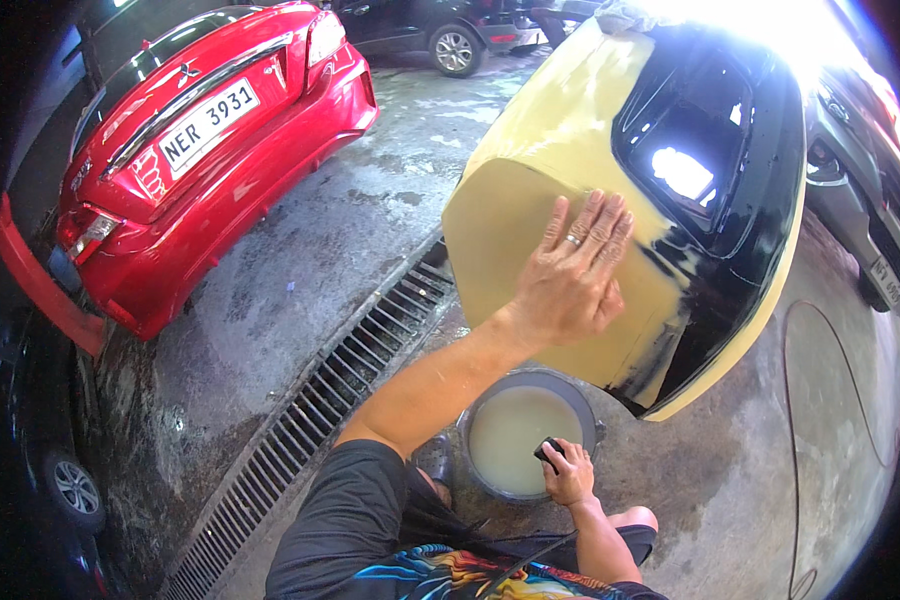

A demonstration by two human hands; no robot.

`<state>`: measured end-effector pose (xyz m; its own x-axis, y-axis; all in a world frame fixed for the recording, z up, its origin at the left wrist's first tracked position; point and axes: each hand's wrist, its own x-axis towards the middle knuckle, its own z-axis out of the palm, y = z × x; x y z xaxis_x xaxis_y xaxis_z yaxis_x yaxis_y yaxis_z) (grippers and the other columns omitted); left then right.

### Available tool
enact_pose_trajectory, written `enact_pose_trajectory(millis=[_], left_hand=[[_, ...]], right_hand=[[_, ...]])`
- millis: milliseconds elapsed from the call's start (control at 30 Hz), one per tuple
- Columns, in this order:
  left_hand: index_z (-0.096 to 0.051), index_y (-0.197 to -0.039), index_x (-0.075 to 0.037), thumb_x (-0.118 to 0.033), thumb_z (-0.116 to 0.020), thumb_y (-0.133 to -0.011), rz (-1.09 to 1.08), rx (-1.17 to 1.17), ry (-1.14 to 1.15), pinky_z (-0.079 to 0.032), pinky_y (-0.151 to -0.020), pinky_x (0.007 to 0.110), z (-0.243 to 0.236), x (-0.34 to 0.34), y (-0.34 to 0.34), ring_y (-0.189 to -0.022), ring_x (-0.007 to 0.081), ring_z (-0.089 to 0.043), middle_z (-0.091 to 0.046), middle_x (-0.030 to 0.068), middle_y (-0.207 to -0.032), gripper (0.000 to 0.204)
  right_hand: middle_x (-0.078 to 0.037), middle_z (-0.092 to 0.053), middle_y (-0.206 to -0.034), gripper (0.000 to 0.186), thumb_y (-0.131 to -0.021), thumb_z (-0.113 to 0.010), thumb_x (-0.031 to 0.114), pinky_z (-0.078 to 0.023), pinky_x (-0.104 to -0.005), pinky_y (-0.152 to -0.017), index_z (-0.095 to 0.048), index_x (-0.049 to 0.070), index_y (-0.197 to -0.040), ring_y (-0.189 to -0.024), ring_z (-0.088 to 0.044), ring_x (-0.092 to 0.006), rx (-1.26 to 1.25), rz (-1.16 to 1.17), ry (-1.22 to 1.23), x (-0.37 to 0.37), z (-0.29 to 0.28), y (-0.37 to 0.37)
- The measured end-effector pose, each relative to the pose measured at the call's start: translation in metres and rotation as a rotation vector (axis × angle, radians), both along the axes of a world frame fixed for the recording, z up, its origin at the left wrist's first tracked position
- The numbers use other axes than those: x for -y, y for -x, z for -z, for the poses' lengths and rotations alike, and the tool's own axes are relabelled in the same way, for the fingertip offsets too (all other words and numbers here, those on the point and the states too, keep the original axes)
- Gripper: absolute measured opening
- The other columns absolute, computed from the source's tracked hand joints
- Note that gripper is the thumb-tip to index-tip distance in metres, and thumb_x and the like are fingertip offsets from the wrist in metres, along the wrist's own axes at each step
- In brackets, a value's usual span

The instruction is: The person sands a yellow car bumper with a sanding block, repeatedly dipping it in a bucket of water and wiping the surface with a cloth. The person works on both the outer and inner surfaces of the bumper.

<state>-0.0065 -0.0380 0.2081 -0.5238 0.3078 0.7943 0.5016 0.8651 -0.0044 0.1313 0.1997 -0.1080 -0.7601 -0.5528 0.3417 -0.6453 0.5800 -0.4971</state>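
My left hand (575, 270) lies flat on a pale yellow car body panel (495, 215), its fingers stretched out and slightly apart, with a ring on one of them. Black patches and a dark glossy window (690, 135) take up the panel's right side. Lower down, my right hand (570, 475) grips a small black block (548, 450) at the right edge of a round grey tub (592, 415). Cloudy, whitish water (515, 435) is in the tub, which stands below the panel's near edge. Most of the block is covered by my fingers.
A red car rear end (230, 180) stands at the left. A metal drain grate (320, 400) crosses the wet concrete floor (240, 300) diagonally. Along the right runs a thin hose (792, 430). Dark cars stand at the back (440, 30) and far right (855, 190).
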Motion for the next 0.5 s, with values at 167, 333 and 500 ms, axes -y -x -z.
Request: enact_pose_trajectory(millis=[167, 333, 500], left_hand=[[-0.048, -0.161, 0.001, -0.022, -0.055, -0.091, -0.209, -0.037, -0.011, -0.019, -0.132, 0.060, -0.005, 0.054, 0.012, -0.159, 0.0375, -0.038, -0.044, 0.0231, -0.168, 0.074], [-0.048, -0.158, 0.004, -0.020, -0.052, -0.095, -0.305, 0.059, -0.123, -0.026, -0.131, 0.057, -0.014, 0.103, 0.025, -0.155, 0.0395, -0.044, -0.048, 0.0258, -0.164, 0.068], [-0.050, -0.155, 0.009, -0.024, -0.053, -0.097, -0.287, 0.143, -0.235, -0.029, -0.130, 0.056, -0.018, 0.112, 0.029, -0.152, 0.0449, -0.046, -0.049, 0.0323, -0.161, 0.066]], right_hand=[[-0.013, -0.069, -0.130, 0.046, -0.083, -0.082, 0.015, -0.056, -0.0519, -0.097, -0.074, 0.018, -0.128, -0.116, -0.067, -0.0361, -0.007, 0.018, 0.001, 0.000, 0.000, -0.001], [-0.014, -0.070, -0.129, 0.044, -0.083, -0.081, 0.015, -0.056, -0.0516, -0.095, -0.074, 0.018, -0.127, -0.115, -0.067, -0.0368, -0.022, 0.021, 0.026, 0.001, 0.001, 0.000], [-0.014, -0.070, -0.128, 0.042, -0.085, -0.081, 0.016, -0.056, -0.0523, -0.094, -0.074, 0.018, -0.126, -0.113, -0.067, -0.0370, -0.027, 0.021, 0.017, 0.001, 0.002, 0.000]])
